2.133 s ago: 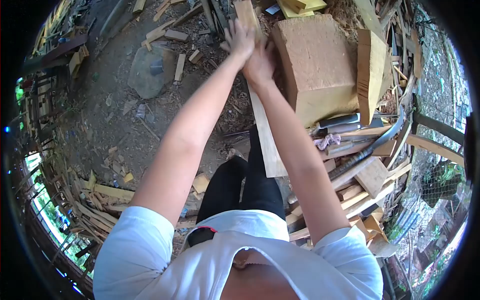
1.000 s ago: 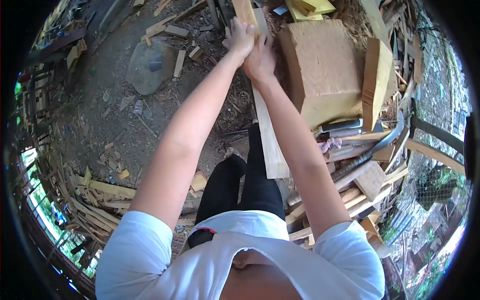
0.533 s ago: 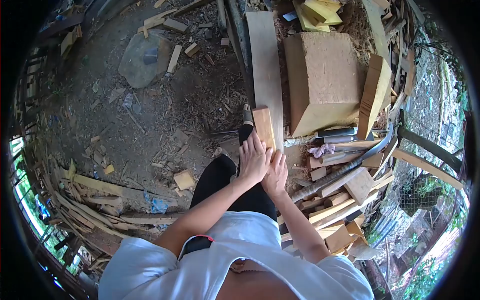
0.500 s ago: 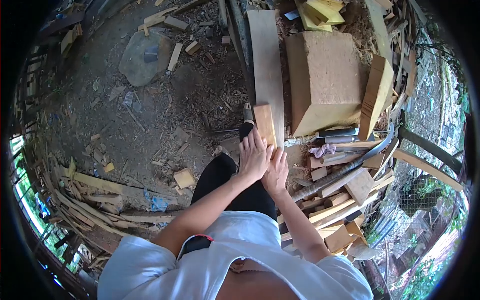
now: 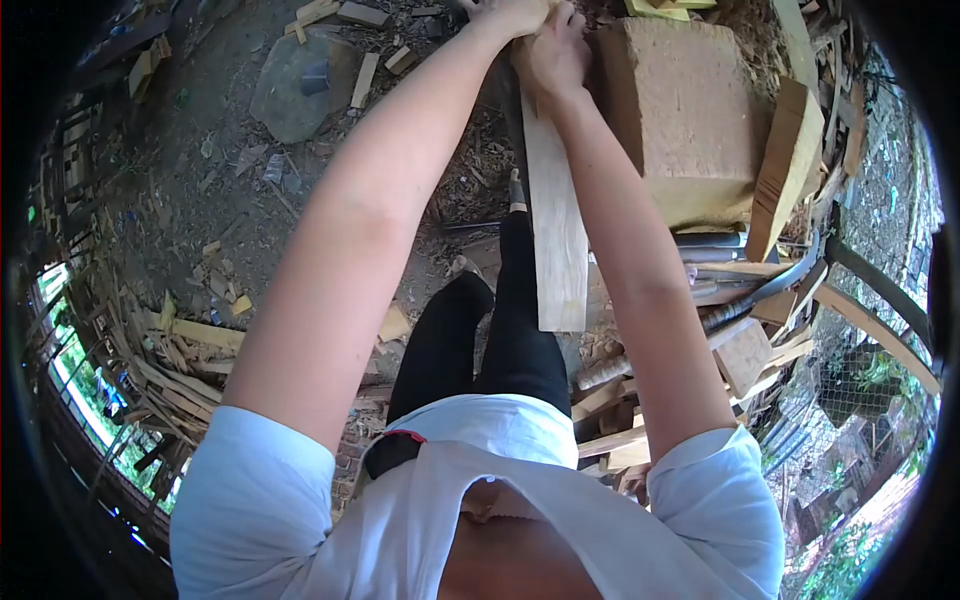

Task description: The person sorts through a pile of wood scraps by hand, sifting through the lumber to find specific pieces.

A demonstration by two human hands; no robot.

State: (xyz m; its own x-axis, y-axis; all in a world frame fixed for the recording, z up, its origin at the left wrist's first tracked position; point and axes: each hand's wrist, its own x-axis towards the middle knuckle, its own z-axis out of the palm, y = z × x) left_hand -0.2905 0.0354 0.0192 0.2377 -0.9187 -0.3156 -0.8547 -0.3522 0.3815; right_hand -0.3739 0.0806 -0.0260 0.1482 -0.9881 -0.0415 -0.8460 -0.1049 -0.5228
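A long, pale wooden board (image 5: pixel 562 240) runs away from my legs, its near end resting above my thigh. Both arms stretch far forward along it. At the top edge, my left hand (image 5: pixel 508 15) is partly cut off by the view, its fingers closed on a small wooden block that now hardly shows. My right hand (image 5: pixel 558 55) lies beside it over the board's far part, fingers curled round the same block. The hands and the frame edge hide most of that block.
Just right of the board stands a big squared timber block (image 5: pixel 695 110), with a thick wood offcut (image 5: pixel 785 165) leaning by it. A curved blade tool (image 5: pixel 775 285) lies on stacked scraps. On the ground at left is a flat stone (image 5: pixel 290 100) bearing a dark cup (image 5: pixel 315 78).
Both hands have slid forward along the board with the wooden block, away from my body, and my arms are now extended. The board's near end has come into view.
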